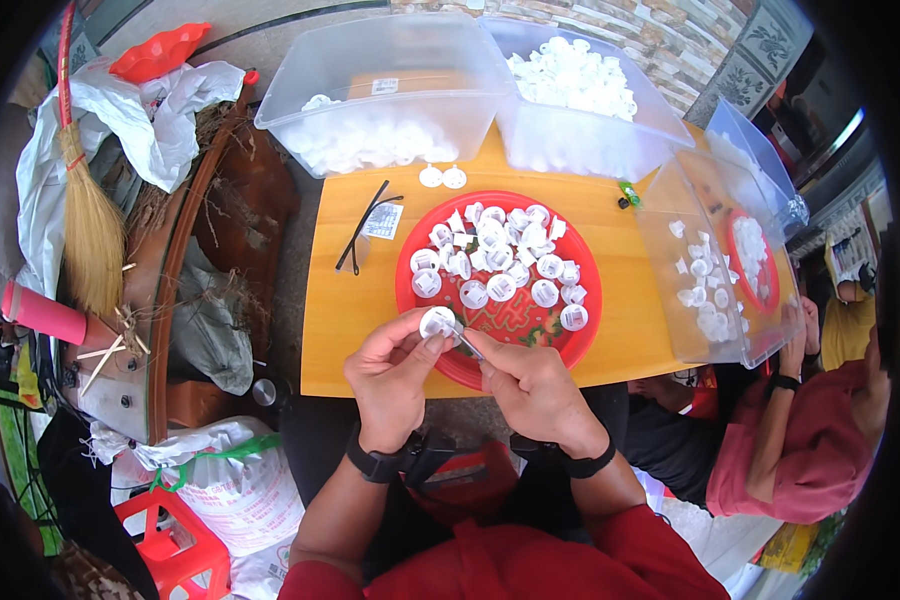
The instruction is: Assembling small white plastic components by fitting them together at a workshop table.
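Note:
Between its thumb and fingers, my left hand (395, 370) pinches a small round white plastic part (437, 322) above the near rim of a red tray (407, 300). My right hand (538, 385) grips a thin metal tool (467, 343) whose tip meets the part's right side. What kind of tool it is cannot be made out, as the fingers cover most of it. Many similar white plastic parts (501, 287) lie loosely heaped in the tray, which has a printed pattern on its bottom.
Clear plastic bins of white parts stand along the table's (355, 340) back: a left bin (380, 125) and a right bin (610, 130). Another clear bin (670, 300) sits at the right edge, near a co-worker (800, 430). Black-framed glasses (360, 235) lie at left.

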{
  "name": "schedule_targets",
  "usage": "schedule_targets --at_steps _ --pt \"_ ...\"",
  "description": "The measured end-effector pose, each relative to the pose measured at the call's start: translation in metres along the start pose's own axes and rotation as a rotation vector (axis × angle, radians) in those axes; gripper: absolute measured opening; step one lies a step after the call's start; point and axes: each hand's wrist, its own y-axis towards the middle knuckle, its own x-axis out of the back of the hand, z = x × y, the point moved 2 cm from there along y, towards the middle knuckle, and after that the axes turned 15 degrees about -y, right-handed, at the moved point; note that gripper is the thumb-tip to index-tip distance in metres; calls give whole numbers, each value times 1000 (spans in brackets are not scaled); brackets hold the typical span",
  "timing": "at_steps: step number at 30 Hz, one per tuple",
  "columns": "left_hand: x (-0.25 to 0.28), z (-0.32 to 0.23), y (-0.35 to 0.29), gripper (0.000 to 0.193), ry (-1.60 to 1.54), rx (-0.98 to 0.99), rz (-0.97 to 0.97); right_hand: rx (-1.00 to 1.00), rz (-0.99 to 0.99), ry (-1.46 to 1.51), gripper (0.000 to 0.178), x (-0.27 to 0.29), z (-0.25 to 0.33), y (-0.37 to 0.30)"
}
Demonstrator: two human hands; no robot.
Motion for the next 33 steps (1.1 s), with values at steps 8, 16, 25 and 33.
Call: schedule_targets --at_steps 8,16,25,33 --pt "3 3 -2 27 -22 -25 -48 -82 -10 130 39 -15 5 -5" --pt "3 4 -5 28 111 -77 -78 -4 -74 61 43 -25 8 -7" --pt "1 2 -6 24 339 -141 -34 162 28 -656 50 -6 27 -2" --pt "2 2 -8 22 394 -116 1 314 209 -973 49 15 53 9"
